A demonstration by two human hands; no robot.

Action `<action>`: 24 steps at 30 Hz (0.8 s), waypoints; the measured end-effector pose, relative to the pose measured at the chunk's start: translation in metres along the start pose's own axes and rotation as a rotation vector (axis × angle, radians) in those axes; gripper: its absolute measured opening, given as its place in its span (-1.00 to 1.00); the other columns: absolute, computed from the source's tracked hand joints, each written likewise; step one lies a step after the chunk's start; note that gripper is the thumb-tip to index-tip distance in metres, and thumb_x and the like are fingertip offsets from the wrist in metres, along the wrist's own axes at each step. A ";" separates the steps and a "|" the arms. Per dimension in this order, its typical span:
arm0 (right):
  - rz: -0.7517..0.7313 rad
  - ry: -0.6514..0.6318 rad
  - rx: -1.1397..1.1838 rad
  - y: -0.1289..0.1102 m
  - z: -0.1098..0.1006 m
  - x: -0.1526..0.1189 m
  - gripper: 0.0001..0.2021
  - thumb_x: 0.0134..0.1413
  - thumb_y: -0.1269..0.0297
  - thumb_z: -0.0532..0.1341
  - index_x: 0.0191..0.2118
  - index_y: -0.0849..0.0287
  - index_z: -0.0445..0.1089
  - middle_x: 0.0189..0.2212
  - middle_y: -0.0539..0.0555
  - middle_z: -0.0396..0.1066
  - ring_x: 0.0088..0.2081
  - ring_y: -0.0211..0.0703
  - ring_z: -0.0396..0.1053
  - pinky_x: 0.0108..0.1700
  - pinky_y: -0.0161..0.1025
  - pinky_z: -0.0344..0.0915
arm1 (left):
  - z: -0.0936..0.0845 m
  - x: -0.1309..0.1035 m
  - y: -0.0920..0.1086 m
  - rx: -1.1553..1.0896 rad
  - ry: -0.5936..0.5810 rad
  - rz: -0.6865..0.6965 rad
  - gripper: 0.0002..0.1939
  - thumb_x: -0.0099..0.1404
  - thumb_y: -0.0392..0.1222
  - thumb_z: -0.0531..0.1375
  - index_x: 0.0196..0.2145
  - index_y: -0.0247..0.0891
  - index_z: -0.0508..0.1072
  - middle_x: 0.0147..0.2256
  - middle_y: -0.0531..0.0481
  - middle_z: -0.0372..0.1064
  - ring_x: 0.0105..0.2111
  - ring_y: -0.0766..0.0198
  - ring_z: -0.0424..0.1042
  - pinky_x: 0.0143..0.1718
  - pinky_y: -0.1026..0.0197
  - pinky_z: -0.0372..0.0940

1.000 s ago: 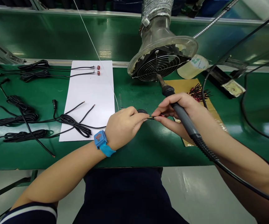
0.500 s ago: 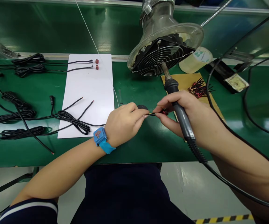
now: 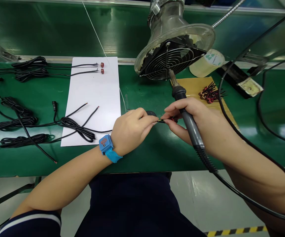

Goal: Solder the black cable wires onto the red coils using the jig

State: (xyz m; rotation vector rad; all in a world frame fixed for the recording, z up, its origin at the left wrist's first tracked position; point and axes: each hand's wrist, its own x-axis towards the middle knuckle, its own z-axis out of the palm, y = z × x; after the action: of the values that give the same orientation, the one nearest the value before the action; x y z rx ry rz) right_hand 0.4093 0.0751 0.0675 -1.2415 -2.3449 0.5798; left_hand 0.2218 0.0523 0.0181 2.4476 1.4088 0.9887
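My left hand (image 3: pixel 132 133), a blue wrist strap (image 3: pixel 106 144) behind it, is closed in a pinch on the end of a black cable (image 3: pixel 77 129) whose coil lies on white paper. From its fingertips short thin wires (image 3: pixel 161 121), one of them yellow, reach across to my right hand (image 3: pixel 203 123). That hand holds a soldering iron (image 3: pixel 191 123) between thumb and fingers, its tip pointing up and away from the wires. Its thumb and a fingertip also pinch a small reddish part with dark leads, mostly hidden by the fingers.
A fume extractor (image 3: pixel 173 62) hangs over the bench. Beyond my right hand, a brown board (image 3: pixel 194 86) bears a pile of red and black wired parts (image 3: pixel 211 93). A yellowish bottle (image 3: pixel 206 64) and a soldering sponge (image 3: pixel 251 87) stand behind. More coiled cables (image 3: pixel 24 140) lie left.
My right hand and the soldering iron have shifted slightly left, with the iron's tip a little lower. The pinched wires and my left hand stay almost in place.
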 end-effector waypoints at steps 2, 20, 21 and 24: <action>-0.004 -0.001 -0.013 0.001 0.000 0.000 -0.79 0.00 0.24 0.17 -0.19 0.07 0.25 -0.34 0.00 0.43 -0.36 -0.17 0.43 -0.37 -0.25 0.33 | 0.000 0.000 0.000 -0.005 -0.002 0.000 -0.76 0.34 -0.18 0.02 -0.24 -0.22 0.48 -0.42 -0.02 0.35 -0.41 0.30 0.34 -0.46 0.26 0.21; -0.092 -0.020 -0.051 -0.003 0.002 0.000 -0.80 0.02 0.37 0.13 -0.19 0.02 0.22 -0.37 -0.01 0.40 -0.38 -0.17 0.41 -0.40 -0.24 0.36 | 0.002 0.000 0.000 0.003 -0.009 -0.012 -0.78 0.32 -0.18 0.04 -0.24 -0.25 0.46 -0.40 -0.01 0.37 -0.40 0.28 0.36 -0.43 0.24 0.23; -0.086 -0.018 -0.054 -0.002 0.002 0.000 -0.80 0.02 0.36 0.13 -0.19 0.02 0.22 -0.37 -0.01 0.41 -0.38 -0.17 0.41 -0.42 -0.25 0.36 | 0.002 0.000 0.000 0.003 -0.002 -0.013 -0.79 0.32 -0.18 0.04 -0.24 -0.25 0.46 -0.40 -0.01 0.37 -0.40 0.29 0.36 -0.44 0.25 0.23; -0.091 0.012 -0.049 -0.001 0.004 0.000 -0.82 0.03 0.35 0.14 -0.19 0.04 0.23 -0.37 0.00 0.41 -0.39 -0.19 0.42 -0.42 -0.26 0.38 | 0.002 0.000 0.000 0.003 0.006 -0.016 -0.79 0.32 -0.18 0.05 -0.25 -0.24 0.46 -0.40 -0.01 0.37 -0.40 0.29 0.36 -0.44 0.25 0.23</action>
State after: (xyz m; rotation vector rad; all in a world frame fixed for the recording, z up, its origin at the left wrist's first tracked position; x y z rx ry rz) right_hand 0.4067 0.0738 0.0648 -1.1485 -2.4041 0.4865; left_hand 0.2228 0.0526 0.0162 2.4340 1.4303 0.9925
